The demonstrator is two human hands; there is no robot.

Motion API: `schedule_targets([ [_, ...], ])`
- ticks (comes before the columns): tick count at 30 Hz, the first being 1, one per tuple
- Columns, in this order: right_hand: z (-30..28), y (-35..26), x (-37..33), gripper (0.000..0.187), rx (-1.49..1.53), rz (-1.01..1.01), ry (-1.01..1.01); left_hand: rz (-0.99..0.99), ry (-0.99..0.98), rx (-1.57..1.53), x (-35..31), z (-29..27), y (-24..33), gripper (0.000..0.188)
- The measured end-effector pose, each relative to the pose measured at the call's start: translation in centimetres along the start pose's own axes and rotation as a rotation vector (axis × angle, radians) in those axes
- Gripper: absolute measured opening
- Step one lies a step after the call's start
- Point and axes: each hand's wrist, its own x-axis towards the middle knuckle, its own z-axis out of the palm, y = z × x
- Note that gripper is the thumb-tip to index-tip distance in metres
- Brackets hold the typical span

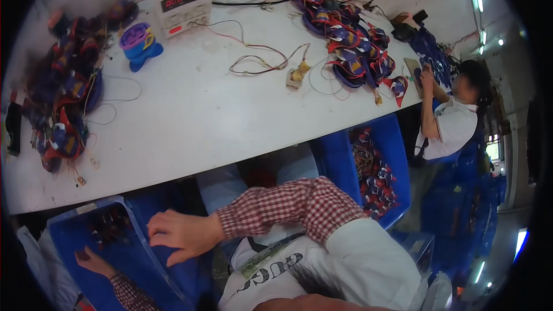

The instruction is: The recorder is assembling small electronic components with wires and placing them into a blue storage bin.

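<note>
My left hand (pixel 97 263) reaches down inside a blue plastic bin (pixel 152 247) at the lower left, its fingers apart and nothing visible in them. Small dark red and purple parts with wires (pixel 109 226) lie in that bin, just beyond this hand. My right hand (pixel 185 234) has crossed over to the left and hovers by the bin's right rim. Its fingers are curved and spread, with no object showing in them. Checkered sleeves cover both forearms.
Heaps of wired purple-and-red pieces (pixel 72 86) (pixel 354 46) sit on the white table (pixel 190 103). Toward the back are a power supply (pixel 181 3), a blue-and-purple cup-like piece (pixel 138 46) and loose wires. Another blue bin (pixel 334 158) holds similar pieces. A person (pixel 452 115) works at right.
</note>
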Motion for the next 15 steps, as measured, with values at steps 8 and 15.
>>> schedule_targets([
  [8, -24.8, -5.1, -17.7, 0.018, 0.272, 0.591, 1.295, 0.412, -1.222, -0.674, -13.9, 0.3, 37.6, 0.031],
  [15, -34.4, -4.6, -28.7, 0.028, 0.357, 0.693, 1.59, 1.197, -1.331, -1.045, -32.6, 9.3, 60.4, 0.055],
])
